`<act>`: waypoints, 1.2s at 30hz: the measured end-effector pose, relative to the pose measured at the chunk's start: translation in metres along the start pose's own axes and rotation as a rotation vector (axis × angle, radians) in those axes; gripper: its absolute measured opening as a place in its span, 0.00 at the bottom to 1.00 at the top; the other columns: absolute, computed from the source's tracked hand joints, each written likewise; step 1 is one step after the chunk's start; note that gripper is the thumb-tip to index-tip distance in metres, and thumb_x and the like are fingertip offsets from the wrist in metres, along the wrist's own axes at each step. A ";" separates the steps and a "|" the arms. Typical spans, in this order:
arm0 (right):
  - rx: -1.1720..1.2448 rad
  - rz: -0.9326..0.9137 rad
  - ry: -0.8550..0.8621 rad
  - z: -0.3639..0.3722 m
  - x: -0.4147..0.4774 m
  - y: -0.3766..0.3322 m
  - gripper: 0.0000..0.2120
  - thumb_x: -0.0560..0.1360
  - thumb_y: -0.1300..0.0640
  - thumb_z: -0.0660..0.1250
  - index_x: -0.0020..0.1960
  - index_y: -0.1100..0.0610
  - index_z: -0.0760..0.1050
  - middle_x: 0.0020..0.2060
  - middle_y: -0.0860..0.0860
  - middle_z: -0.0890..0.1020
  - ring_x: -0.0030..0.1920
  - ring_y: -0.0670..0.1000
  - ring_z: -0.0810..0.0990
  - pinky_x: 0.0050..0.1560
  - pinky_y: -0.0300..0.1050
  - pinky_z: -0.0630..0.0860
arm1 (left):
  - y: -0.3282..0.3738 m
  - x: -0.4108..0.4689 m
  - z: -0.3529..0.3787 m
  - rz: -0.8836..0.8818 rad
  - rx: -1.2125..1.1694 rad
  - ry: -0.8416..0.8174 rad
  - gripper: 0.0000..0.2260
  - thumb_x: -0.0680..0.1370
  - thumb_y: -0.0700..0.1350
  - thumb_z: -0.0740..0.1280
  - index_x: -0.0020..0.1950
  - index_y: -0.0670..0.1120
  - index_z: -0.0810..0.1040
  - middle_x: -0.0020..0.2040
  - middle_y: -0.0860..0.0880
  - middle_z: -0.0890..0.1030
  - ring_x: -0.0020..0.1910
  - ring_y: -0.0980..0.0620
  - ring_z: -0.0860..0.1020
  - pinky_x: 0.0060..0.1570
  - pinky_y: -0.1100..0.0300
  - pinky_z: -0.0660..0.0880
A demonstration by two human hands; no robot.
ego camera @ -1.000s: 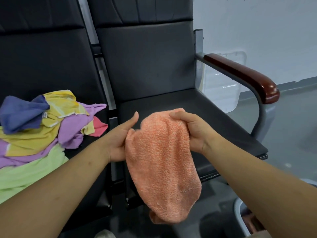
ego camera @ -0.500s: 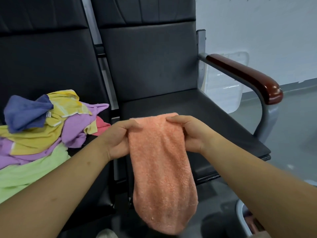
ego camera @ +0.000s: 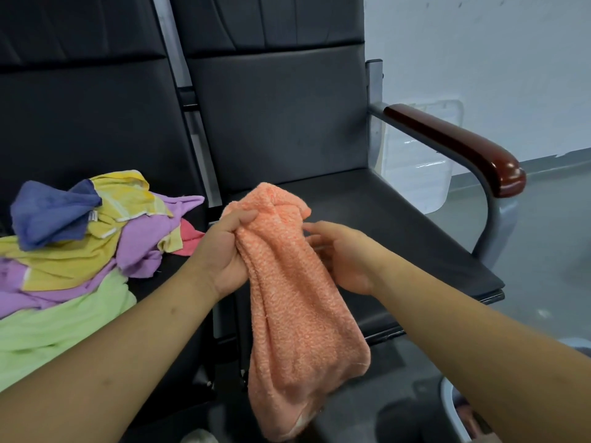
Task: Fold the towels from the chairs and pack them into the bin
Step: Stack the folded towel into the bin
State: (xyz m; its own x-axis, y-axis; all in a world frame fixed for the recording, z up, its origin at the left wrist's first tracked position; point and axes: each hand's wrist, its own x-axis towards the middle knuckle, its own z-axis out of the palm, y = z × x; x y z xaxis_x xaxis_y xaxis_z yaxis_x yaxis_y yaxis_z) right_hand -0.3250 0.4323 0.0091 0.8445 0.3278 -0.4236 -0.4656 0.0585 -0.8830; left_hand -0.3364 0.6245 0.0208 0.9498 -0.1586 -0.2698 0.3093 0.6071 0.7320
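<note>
Between your two hands, over the gap where the two black chairs meet, the orange towel (ego camera: 297, 298) hangs in a loose, bunched length, its lower end dropping below the seat edge. Your left hand (ego camera: 224, 251) is clamped on it near the top. The fingers curl round a gathered fistful, and a rumpled crest of cloth stands above the knuckles. Your right hand (ego camera: 342, 254) sits at the towel's right side with the palm turned toward it and the fingers loosely stretched, their tips against the cloth. They are a little blurred, but they do not wrap round anything. Both forearms come in bare from the bottom corners.

On the left chair (ego camera: 80, 123) lies the unfolded pile. A blue towel (ego camera: 48, 212) is on top at the back, with a yellow towel (ego camera: 128, 199) under and beside it and a purple towel (ego camera: 144, 238) spreading out below that. A light green towel (ego camera: 48, 330) lies nearest you, and a corner of a pink towel (ego camera: 190, 235) pokes out at the pile's right edge, just beside your left hand.

The right chair (ego camera: 399, 238) shows its seat behind the orange towel, with a dark red-brown armrest (ego camera: 457, 148) on a grey metal frame at its far side. A clear plastic object (ego camera: 419, 174) stands behind that armrest, by the white wall (ego camera: 479, 43). The bin (ego camera: 447, 407) shows only as a pale rim in the lower right corner, partly hidden under your right forearm. What lies in it you cannot make out.
</note>
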 end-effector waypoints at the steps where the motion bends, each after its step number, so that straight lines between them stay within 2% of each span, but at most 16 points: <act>1: -0.011 0.057 -0.024 0.000 0.001 0.002 0.23 0.75 0.42 0.70 0.55 0.63 0.81 0.49 0.54 0.83 0.52 0.57 0.82 0.56 0.51 0.78 | 0.001 -0.001 0.001 0.018 -0.019 -0.010 0.15 0.80 0.41 0.61 0.64 0.36 0.75 0.58 0.36 0.82 0.57 0.41 0.82 0.58 0.44 0.78; 2: 0.008 0.114 -0.074 0.001 0.001 0.003 0.29 0.74 0.38 0.71 0.60 0.63 0.80 0.56 0.56 0.83 0.57 0.59 0.82 0.60 0.55 0.79 | 0.003 -0.002 0.002 0.033 -0.029 -0.020 0.16 0.79 0.42 0.62 0.63 0.36 0.76 0.59 0.36 0.81 0.59 0.41 0.81 0.58 0.43 0.78; 4: 0.113 0.181 -0.226 0.005 0.000 0.002 0.35 0.72 0.34 0.71 0.65 0.62 0.78 0.59 0.56 0.82 0.58 0.58 0.81 0.62 0.57 0.78 | 0.004 -0.003 0.005 0.038 -0.036 -0.029 0.16 0.78 0.42 0.63 0.63 0.37 0.76 0.61 0.36 0.81 0.60 0.40 0.80 0.59 0.42 0.77; 7: 0.183 0.164 -0.309 0.010 -0.004 -0.003 0.26 0.77 0.42 0.69 0.65 0.61 0.79 0.56 0.57 0.83 0.54 0.56 0.82 0.62 0.54 0.77 | 0.006 -0.003 0.009 0.011 0.039 0.015 0.15 0.81 0.44 0.63 0.63 0.37 0.77 0.58 0.37 0.83 0.57 0.41 0.83 0.56 0.44 0.80; 10: 0.191 0.130 -0.275 0.010 -0.007 -0.010 0.19 0.77 0.53 0.69 0.65 0.61 0.78 0.57 0.58 0.83 0.54 0.56 0.82 0.61 0.54 0.77 | 0.009 0.000 0.005 0.012 0.254 0.134 0.13 0.83 0.46 0.63 0.60 0.39 0.79 0.54 0.39 0.85 0.53 0.43 0.84 0.50 0.49 0.81; 13: 0.306 0.054 -0.204 0.002 -0.006 -0.014 0.16 0.78 0.55 0.67 0.64 0.59 0.79 0.46 0.52 0.82 0.42 0.50 0.80 0.50 0.46 0.77 | 0.009 0.003 -0.007 0.001 0.478 0.280 0.08 0.82 0.46 0.65 0.54 0.42 0.78 0.43 0.44 0.85 0.40 0.49 0.84 0.42 0.55 0.82; 16: 0.378 0.006 -0.130 -0.010 -0.004 -0.017 0.04 0.79 0.58 0.65 0.50 0.57 0.78 0.38 0.50 0.78 0.35 0.49 0.77 0.41 0.43 0.77 | 0.016 0.001 -0.015 -0.107 0.376 0.291 0.09 0.82 0.45 0.66 0.51 0.40 0.79 0.32 0.47 0.82 0.28 0.52 0.80 0.28 0.61 0.79; 18: 0.366 0.001 -0.059 -0.018 -0.004 -0.020 0.04 0.79 0.59 0.63 0.48 0.57 0.76 0.37 0.51 0.79 0.35 0.50 0.79 0.39 0.43 0.79 | 0.024 -0.002 -0.018 -0.127 0.237 0.249 0.11 0.81 0.45 0.65 0.45 0.40 0.81 0.30 0.47 0.79 0.26 0.53 0.77 0.27 0.62 0.77; 21: 0.516 -0.024 -0.070 -0.031 -0.010 -0.026 0.11 0.80 0.60 0.63 0.58 0.64 0.78 0.41 0.55 0.82 0.38 0.51 0.82 0.40 0.45 0.83 | 0.037 -0.006 -0.025 -0.076 0.130 0.171 0.11 0.79 0.37 0.63 0.42 0.39 0.82 0.37 0.45 0.81 0.31 0.52 0.81 0.33 0.60 0.80; 23: 0.721 -0.150 -0.168 -0.042 -0.013 -0.030 0.18 0.79 0.62 0.65 0.66 0.67 0.74 0.48 0.58 0.81 0.48 0.53 0.82 0.56 0.47 0.81 | 0.044 -0.012 -0.029 -0.037 0.145 0.106 0.13 0.74 0.32 0.60 0.41 0.37 0.85 0.41 0.43 0.83 0.37 0.50 0.84 0.42 0.56 0.81; 25: 0.770 -0.258 -0.260 -0.048 -0.015 -0.033 0.14 0.78 0.63 0.66 0.62 0.66 0.76 0.49 0.58 0.82 0.52 0.53 0.82 0.63 0.47 0.77 | 0.049 -0.013 -0.031 -0.001 0.154 0.083 0.16 0.71 0.31 0.58 0.49 0.35 0.85 0.48 0.40 0.85 0.46 0.47 0.85 0.49 0.53 0.78; 27: 0.544 -0.231 -0.241 -0.045 -0.014 -0.030 0.13 0.79 0.61 0.64 0.60 0.66 0.78 0.50 0.58 0.84 0.52 0.54 0.83 0.61 0.50 0.80 | 0.052 -0.010 -0.033 0.034 0.163 0.123 0.15 0.75 0.30 0.57 0.57 0.35 0.79 0.53 0.38 0.85 0.51 0.44 0.85 0.51 0.50 0.79; 29: 0.171 -0.069 -0.148 -0.042 -0.009 -0.020 0.16 0.81 0.56 0.62 0.64 0.64 0.77 0.51 0.57 0.83 0.53 0.56 0.82 0.59 0.57 0.80 | 0.051 -0.007 -0.032 0.057 0.264 0.178 0.12 0.81 0.31 0.56 0.56 0.37 0.78 0.50 0.39 0.85 0.48 0.45 0.85 0.47 0.50 0.82; 31: 0.017 0.067 -0.107 -0.041 -0.006 -0.015 0.17 0.83 0.52 0.61 0.65 0.62 0.76 0.51 0.56 0.80 0.51 0.55 0.79 0.57 0.59 0.80 | 0.048 -0.005 -0.038 0.083 0.522 0.234 0.11 0.84 0.35 0.56 0.56 0.40 0.78 0.51 0.41 0.84 0.48 0.46 0.84 0.47 0.51 0.81; 34: 0.266 0.050 -0.060 -0.045 -0.007 -0.021 0.14 0.83 0.54 0.61 0.59 0.63 0.77 0.48 0.56 0.81 0.44 0.52 0.82 0.47 0.50 0.84 | 0.046 -0.011 -0.050 0.082 1.020 0.234 0.12 0.86 0.43 0.56 0.58 0.46 0.79 0.48 0.44 0.82 0.46 0.47 0.80 0.47 0.48 0.80; 36: 0.684 -0.057 -0.131 -0.053 -0.010 -0.028 0.18 0.83 0.53 0.62 0.65 0.66 0.74 0.42 0.57 0.82 0.39 0.52 0.83 0.42 0.47 0.84 | 0.047 -0.013 -0.053 0.024 0.934 0.241 0.12 0.86 0.44 0.56 0.54 0.47 0.80 0.46 0.44 0.83 0.45 0.46 0.81 0.45 0.49 0.81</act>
State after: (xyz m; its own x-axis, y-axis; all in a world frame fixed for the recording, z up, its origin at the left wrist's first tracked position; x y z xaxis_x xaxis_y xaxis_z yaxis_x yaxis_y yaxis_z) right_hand -0.3065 0.3774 0.0278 0.8536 0.4150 -0.3149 -0.5202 0.6456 -0.5592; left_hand -0.3366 0.6962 0.0260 0.9532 0.0736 -0.2932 0.3020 -0.2725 0.9135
